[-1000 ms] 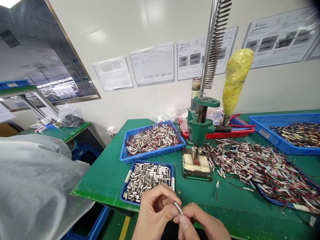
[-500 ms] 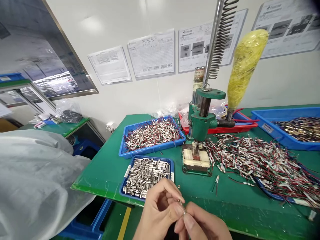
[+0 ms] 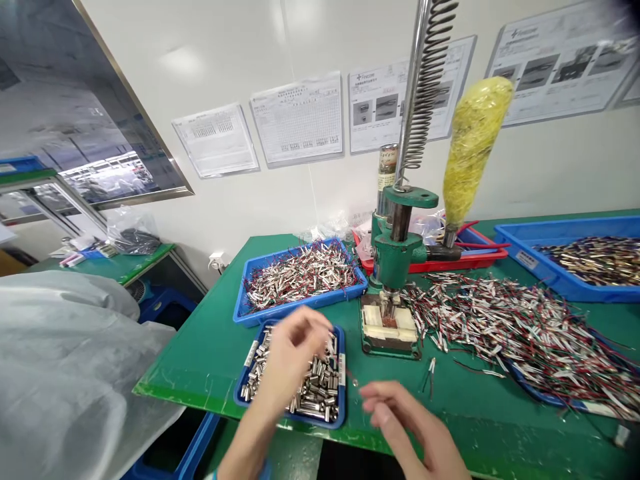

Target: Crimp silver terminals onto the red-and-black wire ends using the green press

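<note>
My left hand (image 3: 295,347) is over the blue tray (image 3: 239,393) of short metal sleeves (image 3: 313,390). Its fingers are curled and smeared by motion, so whether anything is in them is unclear. To the right, over the green table, my right hand (image 3: 407,427) has its thumb and fingers apart with nothing visible between them. A small shiny ring (image 3: 355,383) lies just off its fingertips. Behind the sleeves, another blue tray (image 3: 240,313) holds a heap of white-tipped wire leads (image 3: 305,273).
A green hand press (image 3: 395,257) with a yellow-wrapped handle (image 3: 475,147) stands behind my hands. Loose wire leads (image 3: 500,320) spread to its right, before a blue tray (image 3: 525,257) of gold-coloured parts. Someone's pale covered sleeve (image 3: 75,373) is at the left.
My hands were together, pinching a small metal piece; they have separated. The left moved up and left over the sleeve tray; the right opened. The view shifted slightly.
</note>
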Demonstrator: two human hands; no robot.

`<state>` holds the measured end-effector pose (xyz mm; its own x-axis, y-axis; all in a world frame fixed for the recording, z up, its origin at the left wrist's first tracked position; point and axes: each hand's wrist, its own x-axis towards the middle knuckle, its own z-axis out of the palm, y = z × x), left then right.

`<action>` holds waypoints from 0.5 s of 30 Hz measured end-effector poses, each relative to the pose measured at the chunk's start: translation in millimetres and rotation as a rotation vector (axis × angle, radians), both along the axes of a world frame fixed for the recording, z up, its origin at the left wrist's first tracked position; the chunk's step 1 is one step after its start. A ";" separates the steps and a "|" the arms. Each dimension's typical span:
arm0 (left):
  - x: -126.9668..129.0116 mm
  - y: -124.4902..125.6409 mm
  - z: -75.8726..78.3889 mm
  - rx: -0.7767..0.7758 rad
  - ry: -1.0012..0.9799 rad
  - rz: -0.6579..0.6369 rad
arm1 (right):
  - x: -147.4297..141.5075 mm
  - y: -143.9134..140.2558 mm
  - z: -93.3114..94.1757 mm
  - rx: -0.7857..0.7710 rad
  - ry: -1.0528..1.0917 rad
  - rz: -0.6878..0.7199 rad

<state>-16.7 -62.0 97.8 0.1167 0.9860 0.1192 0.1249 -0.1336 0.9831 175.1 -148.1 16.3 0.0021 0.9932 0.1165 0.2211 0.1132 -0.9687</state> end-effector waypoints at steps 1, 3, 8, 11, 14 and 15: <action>-10.5 16.8 -0.3 0.080 0.027 0.118 | 12.3 3.4 -3.4 0.010 -0.096 -0.061; -32.1 44.2 -4.6 0.159 0.076 0.307 | 39.3 9.7 -16.1 0.049 -0.274 -0.227; -55.0 46.6 -27.7 0.138 0.244 0.269 | 85.2 24.9 -64.1 0.104 -0.584 -0.347; -44.0 24.5 -40.6 0.101 0.464 0.019 | 86.8 34.7 -81.8 0.139 -0.669 -0.332; -30.4 10.6 -49.3 0.111 0.689 -0.158 | 82.3 40.8 -86.9 0.151 -0.662 -0.295; -27.1 8.5 -51.8 0.116 0.750 -0.192 | 81.6 41.2 -87.3 0.145 -0.658 -0.290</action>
